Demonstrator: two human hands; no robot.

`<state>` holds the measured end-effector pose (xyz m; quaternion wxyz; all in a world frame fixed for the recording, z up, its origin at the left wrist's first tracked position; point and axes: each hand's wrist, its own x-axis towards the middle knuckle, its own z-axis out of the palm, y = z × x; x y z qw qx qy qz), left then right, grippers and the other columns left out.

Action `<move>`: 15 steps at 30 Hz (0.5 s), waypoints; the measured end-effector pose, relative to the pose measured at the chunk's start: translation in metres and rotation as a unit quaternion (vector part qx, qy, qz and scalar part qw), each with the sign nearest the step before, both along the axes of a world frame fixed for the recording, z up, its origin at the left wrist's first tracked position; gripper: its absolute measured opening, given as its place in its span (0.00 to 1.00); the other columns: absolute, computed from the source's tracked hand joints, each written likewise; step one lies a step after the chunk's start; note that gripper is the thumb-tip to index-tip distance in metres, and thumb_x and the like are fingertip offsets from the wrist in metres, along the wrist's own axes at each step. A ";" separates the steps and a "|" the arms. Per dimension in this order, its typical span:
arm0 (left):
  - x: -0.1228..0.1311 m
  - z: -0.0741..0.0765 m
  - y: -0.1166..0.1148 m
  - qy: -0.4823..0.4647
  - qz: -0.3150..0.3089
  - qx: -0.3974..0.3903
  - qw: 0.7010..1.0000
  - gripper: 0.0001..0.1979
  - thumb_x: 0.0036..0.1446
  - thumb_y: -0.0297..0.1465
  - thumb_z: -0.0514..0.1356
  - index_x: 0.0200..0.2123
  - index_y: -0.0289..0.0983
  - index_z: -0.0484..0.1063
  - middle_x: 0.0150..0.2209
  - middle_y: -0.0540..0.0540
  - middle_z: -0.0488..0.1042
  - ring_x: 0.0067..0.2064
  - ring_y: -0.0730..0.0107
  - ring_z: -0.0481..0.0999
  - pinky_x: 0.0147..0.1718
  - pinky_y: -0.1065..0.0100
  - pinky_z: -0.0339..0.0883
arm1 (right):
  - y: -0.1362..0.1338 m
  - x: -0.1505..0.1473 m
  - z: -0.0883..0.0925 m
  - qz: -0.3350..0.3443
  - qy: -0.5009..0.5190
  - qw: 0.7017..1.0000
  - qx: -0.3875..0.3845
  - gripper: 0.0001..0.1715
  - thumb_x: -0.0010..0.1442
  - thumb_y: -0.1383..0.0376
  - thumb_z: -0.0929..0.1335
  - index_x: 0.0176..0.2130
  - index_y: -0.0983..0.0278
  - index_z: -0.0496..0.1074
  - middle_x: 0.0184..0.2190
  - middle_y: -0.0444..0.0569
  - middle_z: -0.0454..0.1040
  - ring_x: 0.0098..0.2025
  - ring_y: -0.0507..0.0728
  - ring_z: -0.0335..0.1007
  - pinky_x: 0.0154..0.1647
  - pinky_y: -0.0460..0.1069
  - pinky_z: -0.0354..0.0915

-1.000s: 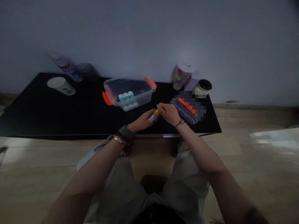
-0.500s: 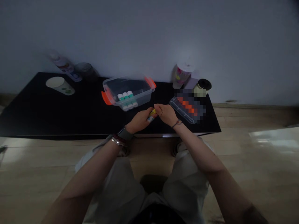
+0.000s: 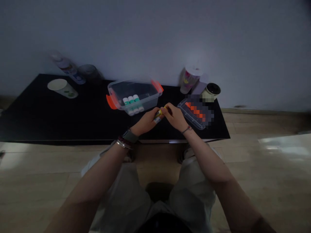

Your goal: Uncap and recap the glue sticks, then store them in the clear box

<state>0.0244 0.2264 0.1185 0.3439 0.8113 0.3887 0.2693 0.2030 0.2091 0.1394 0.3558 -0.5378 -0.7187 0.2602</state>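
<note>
My left hand [image 3: 145,123] is closed around the lower part of a small yellow and white tube, which looks like a glue stick [image 3: 157,119]. At its upper, yellow end, the fingers of my right hand [image 3: 173,117] are bent and pinch it, partly hiding that end. Both hands are above the front of the black table, before a clear plastic box [image 3: 148,105] with orange latches. Three white and green tubes [image 3: 132,102] lie side by side inside the box.
A clear lid [image 3: 191,120], partly pixelated, lies right of my hands. Behind it stand a clear cup [image 3: 189,81] with a white top and a pale green container [image 3: 209,94]. On the left of the black table [image 3: 60,121] are a paper cup [image 3: 63,89], a bottle [image 3: 69,69] and a dark cup [image 3: 89,72].
My right hand has risen slightly and its fingers have shifted on the tube's yellow end, so more yellow shows. My left hand keeps its hold.
</note>
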 end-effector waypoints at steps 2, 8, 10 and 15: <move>-0.002 -0.004 0.000 -0.006 -0.009 0.010 1.000 0.14 0.65 0.39 0.54 0.47 0.35 0.67 0.41 0.42 0.77 0.39 0.63 0.76 0.41 0.63 0.69 | 0.002 0.000 -0.003 0.002 0.020 1.000 0.006 0.24 0.68 0.45 0.62 0.34 0.62 0.65 0.28 0.42 0.66 0.29 0.51 0.60 0.32 0.47 0.56; -0.015 -0.001 0.006 0.007 0.050 0.118 0.992 0.20 0.65 0.37 0.55 0.57 0.35 0.65 0.52 0.36 0.74 0.53 0.55 0.74 0.54 0.54 0.68 | 0.010 0.006 -0.010 -0.070 0.075 0.995 0.000 0.24 0.66 0.43 0.63 0.36 0.62 0.67 0.29 0.42 0.67 0.31 0.51 0.62 0.33 0.47 0.59; -0.026 0.006 0.011 0.066 0.132 0.171 0.974 0.20 0.65 0.37 0.56 0.57 0.35 0.66 0.54 0.34 0.73 0.57 0.50 0.71 0.57 0.49 0.64 | 0.012 0.011 -0.013 -0.103 0.099 0.990 -0.008 0.24 0.66 0.43 0.63 0.37 0.61 0.66 0.29 0.41 0.67 0.30 0.51 0.62 0.32 0.46 0.59; -0.063 0.014 0.020 0.215 0.239 0.224 0.920 0.22 0.65 0.39 0.58 0.59 0.37 0.67 0.59 0.36 0.71 0.64 0.46 0.64 0.66 0.39 0.48 | 0.019 0.020 -0.023 -0.127 0.145 0.981 -0.028 0.24 0.66 0.43 0.64 0.41 0.60 0.65 0.33 0.44 0.72 0.33 0.52 0.70 0.31 0.46 0.65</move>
